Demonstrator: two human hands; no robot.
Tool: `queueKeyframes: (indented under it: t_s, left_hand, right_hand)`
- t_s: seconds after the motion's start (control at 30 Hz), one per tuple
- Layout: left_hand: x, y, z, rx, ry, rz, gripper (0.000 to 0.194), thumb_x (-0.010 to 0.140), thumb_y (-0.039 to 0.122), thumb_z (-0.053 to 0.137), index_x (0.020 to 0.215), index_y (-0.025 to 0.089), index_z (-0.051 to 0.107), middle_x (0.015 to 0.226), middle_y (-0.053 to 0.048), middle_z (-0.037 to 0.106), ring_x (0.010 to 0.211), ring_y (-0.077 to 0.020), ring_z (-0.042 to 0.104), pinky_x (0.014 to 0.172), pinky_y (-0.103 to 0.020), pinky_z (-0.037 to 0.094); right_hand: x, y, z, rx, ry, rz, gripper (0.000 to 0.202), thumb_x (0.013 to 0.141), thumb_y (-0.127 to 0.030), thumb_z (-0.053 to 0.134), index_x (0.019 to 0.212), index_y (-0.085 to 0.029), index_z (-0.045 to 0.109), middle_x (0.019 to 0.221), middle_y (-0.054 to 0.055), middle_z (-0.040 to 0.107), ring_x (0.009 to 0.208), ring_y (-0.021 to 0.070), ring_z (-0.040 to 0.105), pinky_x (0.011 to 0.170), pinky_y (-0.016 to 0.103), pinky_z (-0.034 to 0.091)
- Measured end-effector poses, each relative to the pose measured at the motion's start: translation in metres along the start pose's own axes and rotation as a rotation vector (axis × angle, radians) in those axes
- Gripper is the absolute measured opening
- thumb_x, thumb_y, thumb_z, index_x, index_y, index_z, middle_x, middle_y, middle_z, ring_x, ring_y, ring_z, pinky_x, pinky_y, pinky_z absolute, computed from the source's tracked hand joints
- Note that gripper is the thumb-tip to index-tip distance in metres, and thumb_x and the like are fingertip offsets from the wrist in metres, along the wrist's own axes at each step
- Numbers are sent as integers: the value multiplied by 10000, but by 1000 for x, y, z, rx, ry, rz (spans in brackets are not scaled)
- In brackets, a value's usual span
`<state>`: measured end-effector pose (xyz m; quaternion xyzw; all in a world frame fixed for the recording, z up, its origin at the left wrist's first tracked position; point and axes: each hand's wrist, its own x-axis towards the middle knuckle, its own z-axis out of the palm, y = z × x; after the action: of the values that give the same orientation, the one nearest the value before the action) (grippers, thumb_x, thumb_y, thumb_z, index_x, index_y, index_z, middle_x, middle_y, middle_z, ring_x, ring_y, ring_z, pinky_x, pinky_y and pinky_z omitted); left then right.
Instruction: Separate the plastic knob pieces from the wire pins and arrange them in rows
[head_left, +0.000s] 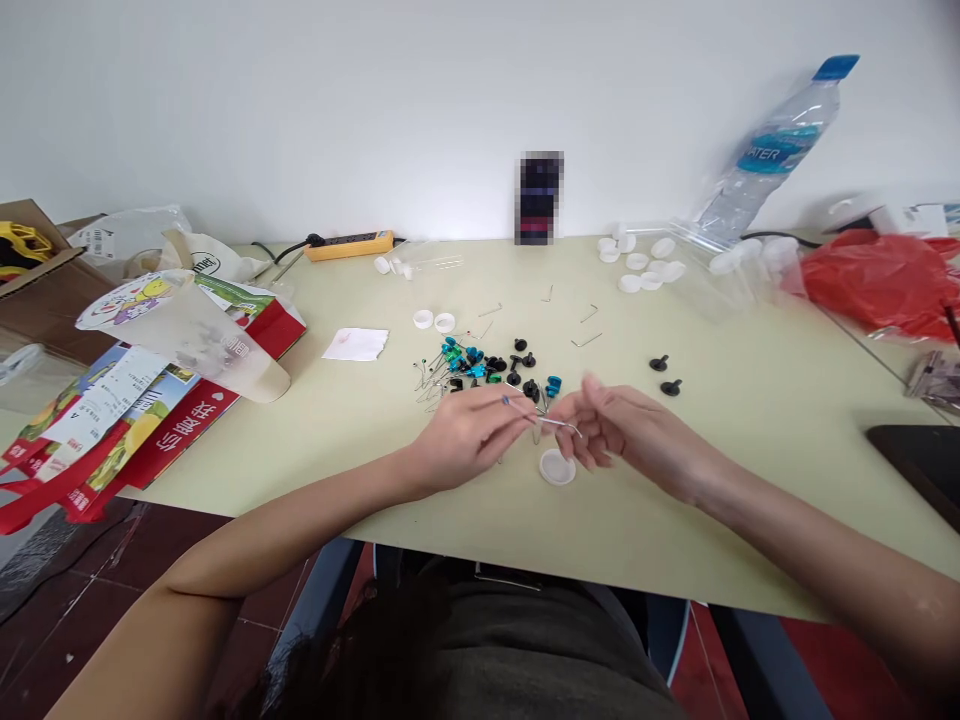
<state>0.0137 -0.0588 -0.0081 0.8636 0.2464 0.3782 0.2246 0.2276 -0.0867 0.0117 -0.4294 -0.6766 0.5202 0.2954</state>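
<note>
My left hand (pixel 466 432) is closed, pinching a thin metal rod (pixel 556 422) with a bent tip and a small blue end. The rod points to the right. Beside its tip my right hand (pixel 634 425), slightly blurred, has its fingers curved and apart, holding nothing that shows. Behind both hands lies a pile of black knobs (pixel 529 388), blue pieces (pixel 553 385), green pieces (pixel 451 348) and thin wire pins (pixel 429 380). A round white cap (pixel 557 467) rests on the table just below the hands.
Two black knobs (pixel 671 387) and several bent wires (pixel 587 340) lie farther off. White caps (pixel 636 262) and clear tubes stand near a tilted water bottle (pixel 780 150). A plastic cup (pixel 210 335) lies on red packaging (pixel 180 420) at left. A yellow power strip (pixel 349 246) sits by the wall.
</note>
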Motion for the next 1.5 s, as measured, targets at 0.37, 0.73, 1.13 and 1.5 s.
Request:
queueKeyframes:
  t_s: [0.37,0.73,1.13,1.5]
  left_hand:
    - [7,7,6,-944,-256,-762,305,825,397,611,745,104,634,706,-37,611,544,-61,515,539,-196,445]
    - [8,16,12,-362,-256,-489,265,850,363,565,728,143,649,675,2,584,542,-72,482,509,-203,379]
    - [-2,7,32,176,-257,-146,294,949,313,410,952,159,660,870,-50,657,750,-135,588,663,-251,434]
    - [3,0,25,285,-246,-345,232,889,422,515,966,204,515,920,16,661,678,-120,576,640,-253,390]
  right_hand:
    - [-11,8,4,-1261,166,-811,252,932,-136,416,957,-193,660,799,58,678,649,146,553,537,304,394]
    - [-12,10,-45,-1315,273,-735,256,926,-189,464,1088,-288,635,712,17,677,554,152,537,486,339,344]
    - [-12,1,-45,-1304,318,-740,223,929,-210,465,975,-288,669,660,21,643,534,146,487,488,339,295]
    - [6,12,-27,-988,104,-293,260,957,-322,392,1005,-181,605,830,43,681,685,165,599,586,280,377]
